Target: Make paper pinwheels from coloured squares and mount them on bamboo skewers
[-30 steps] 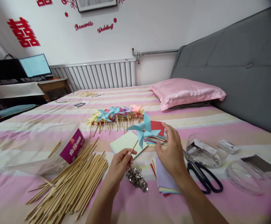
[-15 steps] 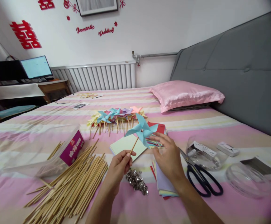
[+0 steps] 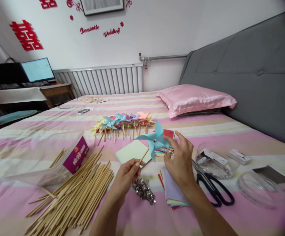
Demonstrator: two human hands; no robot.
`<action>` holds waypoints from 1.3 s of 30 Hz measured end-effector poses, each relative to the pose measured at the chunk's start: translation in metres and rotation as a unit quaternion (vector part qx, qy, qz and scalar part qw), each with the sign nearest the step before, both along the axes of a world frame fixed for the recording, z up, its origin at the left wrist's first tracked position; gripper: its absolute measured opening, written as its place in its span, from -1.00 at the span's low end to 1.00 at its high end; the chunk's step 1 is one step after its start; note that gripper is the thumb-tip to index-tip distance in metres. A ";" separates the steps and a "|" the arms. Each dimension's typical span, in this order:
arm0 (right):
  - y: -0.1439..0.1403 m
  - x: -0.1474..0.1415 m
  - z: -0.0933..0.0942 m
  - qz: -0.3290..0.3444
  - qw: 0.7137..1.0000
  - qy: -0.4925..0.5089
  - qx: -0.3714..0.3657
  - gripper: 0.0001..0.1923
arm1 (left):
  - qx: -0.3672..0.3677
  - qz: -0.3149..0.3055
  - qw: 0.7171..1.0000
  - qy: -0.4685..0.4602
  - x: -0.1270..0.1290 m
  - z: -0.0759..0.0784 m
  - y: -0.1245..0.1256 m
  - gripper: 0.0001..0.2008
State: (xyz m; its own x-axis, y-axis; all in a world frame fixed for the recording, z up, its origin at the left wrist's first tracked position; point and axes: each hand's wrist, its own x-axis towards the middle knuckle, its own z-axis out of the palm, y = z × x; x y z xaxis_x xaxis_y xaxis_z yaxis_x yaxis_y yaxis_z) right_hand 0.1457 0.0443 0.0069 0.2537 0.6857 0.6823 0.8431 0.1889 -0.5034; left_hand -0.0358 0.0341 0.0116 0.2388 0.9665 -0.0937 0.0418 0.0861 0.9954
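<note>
My left hand (image 3: 126, 175) pinches the wooden stick of a light blue paper pinwheel (image 3: 155, 140) and holds it up over the bed. Beside the pinwheel's blades is my right hand (image 3: 180, 160), fingers spread, fingertips touching or almost touching a blade. Under the pinwheel lie a pale yellow paper square (image 3: 132, 152) and a stack of coloured paper (image 3: 167, 149). A heap of silver pins (image 3: 143, 190) sits just below my left hand.
A row of finished pinwheels (image 3: 123, 121) lies further back. Many wooden sticks (image 3: 76, 196) spread at the left by a clear box (image 3: 56, 157). Black scissors (image 3: 212, 188), clear plastic lids (image 3: 260, 188) and more paper (image 3: 173, 193) are at the right. A pink pillow (image 3: 196, 98) rests near the grey headboard.
The pinwheel has turned and shifted slightly right in my left hand. My right hand dropped toward the paper stack, then rose again with fingers spread by the blades.
</note>
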 end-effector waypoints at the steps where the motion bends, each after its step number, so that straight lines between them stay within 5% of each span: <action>1: 0.000 -0.001 0.000 0.006 1.000 0.001 -0.001 -0.44 | -0.002 0.002 1.000 -0.004 0.000 0.001 0.000 -0.69; 11: -0.003 -0.006 0.006 0.154 0.988 0.006 -0.016 -0.49 | -0.023 0.038 0.997 -0.066 -0.001 0.001 0.001 -0.72; 17: -0.004 -0.003 0.010 0.125 0.986 0.105 -0.023 -0.63 | -0.028 0.043 0.996 -0.074 -0.002 0.002 0.001 -0.70; 22: -0.007 -0.006 0.014 0.141 0.967 0.190 -0.098 -0.82 | -0.009 0.047 0.995 -0.083 -0.005 0.002 0.002 -0.70; 27: -0.014 -0.018 0.014 0.217 0.928 0.243 -0.181 -0.87 | -0.005 0.092 0.991 -0.095 -0.005 -0.001 0.003 -0.72; 33: -0.023 -0.034 0.013 0.346 0.846 0.279 -0.294 -0.73 | -0.006 0.117 0.989 -0.090 -0.006 -0.003 0.006 -0.72; 39: -0.028 -0.050 0.005 0.371 0.801 0.329 -0.336 -0.64 | 0.015 0.144 0.988 -0.062 -0.006 -0.002 0.003 -0.72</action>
